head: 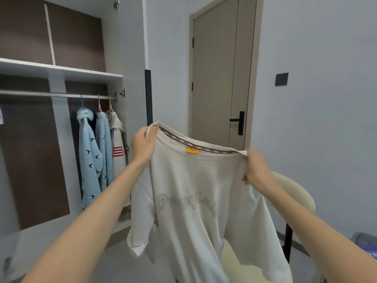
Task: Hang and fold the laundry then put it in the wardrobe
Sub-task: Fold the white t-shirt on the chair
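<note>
A cream T-shirt (195,201) with an orange neck label and faint lettering hangs in the air in front of me. My left hand (142,144) pinches the left end of its collar. My right hand (256,170) grips the right end of the collar and is slightly blurred. The collar is stretched between both hands, and the body and one sleeve drape downward. To the left stands the open wardrobe (61,70) with a hanging rail (51,94).
Three garments hang on the rail: two light blue ones (91,156) with bird prints and a pale one (118,148) with red stripes. A cream chair (293,193) stands behind the shirt. A closed door (220,78) is straight ahead.
</note>
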The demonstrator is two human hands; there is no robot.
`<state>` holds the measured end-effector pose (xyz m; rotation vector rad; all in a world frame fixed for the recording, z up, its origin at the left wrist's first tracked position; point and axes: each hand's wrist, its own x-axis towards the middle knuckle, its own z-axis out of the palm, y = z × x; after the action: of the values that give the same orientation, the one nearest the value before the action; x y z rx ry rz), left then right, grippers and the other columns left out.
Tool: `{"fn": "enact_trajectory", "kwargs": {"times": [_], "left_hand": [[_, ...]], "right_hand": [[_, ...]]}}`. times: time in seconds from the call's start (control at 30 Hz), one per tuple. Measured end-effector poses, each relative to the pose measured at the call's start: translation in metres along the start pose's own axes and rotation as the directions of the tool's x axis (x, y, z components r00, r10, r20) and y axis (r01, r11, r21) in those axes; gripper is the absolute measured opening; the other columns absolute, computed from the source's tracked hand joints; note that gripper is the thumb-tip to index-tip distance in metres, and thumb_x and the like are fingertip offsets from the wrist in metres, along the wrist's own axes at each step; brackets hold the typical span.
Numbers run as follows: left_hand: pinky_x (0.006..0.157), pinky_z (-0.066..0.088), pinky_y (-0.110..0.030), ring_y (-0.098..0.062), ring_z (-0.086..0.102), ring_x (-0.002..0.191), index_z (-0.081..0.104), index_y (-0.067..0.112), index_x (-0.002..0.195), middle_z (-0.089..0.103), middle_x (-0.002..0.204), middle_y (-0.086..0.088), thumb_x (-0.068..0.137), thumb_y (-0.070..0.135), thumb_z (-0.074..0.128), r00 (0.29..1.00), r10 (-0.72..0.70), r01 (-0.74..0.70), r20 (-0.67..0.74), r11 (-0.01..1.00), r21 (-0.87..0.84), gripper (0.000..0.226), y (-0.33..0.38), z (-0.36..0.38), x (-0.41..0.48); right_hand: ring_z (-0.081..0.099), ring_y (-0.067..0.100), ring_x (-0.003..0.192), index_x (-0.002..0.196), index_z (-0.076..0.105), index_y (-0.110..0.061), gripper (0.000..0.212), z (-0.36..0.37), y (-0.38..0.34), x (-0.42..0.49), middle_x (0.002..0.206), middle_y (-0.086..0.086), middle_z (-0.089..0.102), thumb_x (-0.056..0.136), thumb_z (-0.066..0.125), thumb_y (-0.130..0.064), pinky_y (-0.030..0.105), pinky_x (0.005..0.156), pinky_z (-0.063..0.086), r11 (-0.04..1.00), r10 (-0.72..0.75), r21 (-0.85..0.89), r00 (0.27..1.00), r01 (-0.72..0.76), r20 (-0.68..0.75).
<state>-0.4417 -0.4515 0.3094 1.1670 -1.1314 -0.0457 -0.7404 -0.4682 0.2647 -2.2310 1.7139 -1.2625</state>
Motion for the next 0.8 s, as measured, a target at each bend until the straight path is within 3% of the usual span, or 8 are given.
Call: {"fn": "enact_trajectory", "kwargs": {"times": [0.1, 0.23, 0.33, 0.4, 0.5, 0.57, 0.73, 0.8], "left_hand": [[0.058, 0.033, -0.019, -0.016, 0.044, 0.072, 0.054, 0.006, 0.082, 0.047, 0.07, 0.002, 0.097, 0.035, 0.048, 0.999, 0.036, -0.035, -0.033, 0.999, 0.02, 0.033, 0.013, -0.023, 0.021], [0.082, 0.042, -0.036, -0.024, 0.052, 0.094, 0.053, 0.02, 0.09, 0.057, 0.09, 0.0, 0.092, 0.05, 0.05, 0.995, 0.1, -0.097, -0.01, 0.983, 0.153, 0.03, 0.025, -0.054, 0.052], [0.099, 0.034, -0.043, -0.029, 0.041, 0.113, 0.055, 0.02, 0.106, 0.05, 0.115, -0.012, 0.084, 0.067, 0.044, 0.989, 0.114, -0.14, 0.091, 0.923, 0.359, 0.053, 0.041, -0.067, 0.065], [0.105, 0.025, -0.043, -0.032, 0.032, 0.122, 0.053, 0.016, 0.118, 0.04, 0.125, -0.016, 0.09, 0.065, 0.035, 0.986, 0.093, -0.148, 0.138, 0.872, 0.466, 0.059, 0.051, -0.072, 0.066], [0.104, 0.023, -0.043, -0.034, 0.029, 0.123, 0.053, 0.01, 0.113, 0.036, 0.127, -0.019, 0.097, 0.051, 0.029, 0.987, 0.059, -0.125, 0.146, 0.857, 0.499, 0.051, 0.053, -0.078, 0.066], [0.099, 0.025, -0.04, -0.033, 0.032, 0.118, 0.052, 0.008, 0.108, 0.038, 0.121, -0.019, 0.098, 0.046, 0.032, 0.983, 0.093, -0.161, 0.159, 0.852, 0.498, 0.045, 0.049, -0.079, 0.063], [0.097, 0.027, -0.038, -0.031, 0.034, 0.113, 0.052, 0.007, 0.108, 0.04, 0.114, -0.02, 0.098, 0.042, 0.038, 0.979, 0.195, -0.205, 0.066, 0.894, 0.398, 0.038, 0.066, -0.061, 0.052], [0.095, 0.026, -0.037, -0.031, 0.034, 0.112, 0.053, 0.008, 0.106, 0.04, 0.113, -0.019, 0.098, 0.041, 0.04, 0.977, 0.209, -0.206, 0.035, 0.898, 0.39, 0.037, 0.072, -0.053, 0.05]], "right_hand": [[0.065, 0.019, 0.045, 0.093, 0.049, -0.004, 0.016, -0.015, -0.027, 0.032, 0.063, 0.015, 0.063, 0.097, 0.034, -0.01, 0.023, 0.042, 0.045, 0.936, 0.082, 0.346, 0.996, -0.068, -0.026], [0.065, 0.022, 0.058, 0.075, 0.053, -0.01, 0.029, -0.042, -0.056, 0.06, 0.065, 0.005, 0.058, 0.095, 0.05, -0.031, 0.037, 0.061, 0.046, 0.96, -0.027, 0.266, 0.978, 0.083, -0.208], [0.054, 0.025, 0.069, 0.077, 0.05, -0.013, 0.028, -0.048, -0.076, 0.069, 0.071, 0.002, 0.054, 0.096, 0.048, -0.032, 0.035, 0.061, 0.036, 0.96, -0.042, 0.245, 0.935, 0.136, -0.353], [0.048, 0.025, 0.075, 0.081, 0.047, -0.015, 0.024, -0.049, -0.085, 0.074, 0.081, 0.007, 0.054, 0.098, 0.044, -0.031, 0.032, 0.063, 0.029, 0.95, -0.045, 0.27, 0.924, 0.157, -0.38], [0.054, 0.028, 0.076, 0.082, 0.049, -0.021, 0.026, -0.053, -0.085, 0.076, 0.076, 0.003, 0.058, 0.099, 0.038, -0.038, 0.033, 0.064, 0.034, 0.98, -0.041, 0.176, 0.958, 0.094, -0.285], [0.06, 0.029, 0.067, 0.082, 0.051, -0.022, 0.033, -0.059, -0.084, 0.074, 0.067, 0.001, 0.057, 0.099, 0.034, -0.043, 0.032, 0.062, 0.037, 0.983, 0.01, 0.176, 0.943, 0.051, -0.332], [0.062, 0.01, 0.04, 0.078, 0.045, -0.015, 0.03, -0.067, -0.092, 0.072, 0.069, 0.002, 0.047, 0.102, 0.034, -0.029, 0.023, 0.043, 0.037, 0.849, 0.213, 0.528, 0.933, -0.029, -0.291], [0.061, 0.011, 0.041, 0.085, 0.047, -0.012, 0.026, -0.073, -0.094, 0.07, 0.076, 0.005, 0.05, 0.102, 0.036, -0.028, 0.023, 0.039, 0.043, 0.773, 0.268, 0.633, 0.926, -0.041, -0.267]]}}
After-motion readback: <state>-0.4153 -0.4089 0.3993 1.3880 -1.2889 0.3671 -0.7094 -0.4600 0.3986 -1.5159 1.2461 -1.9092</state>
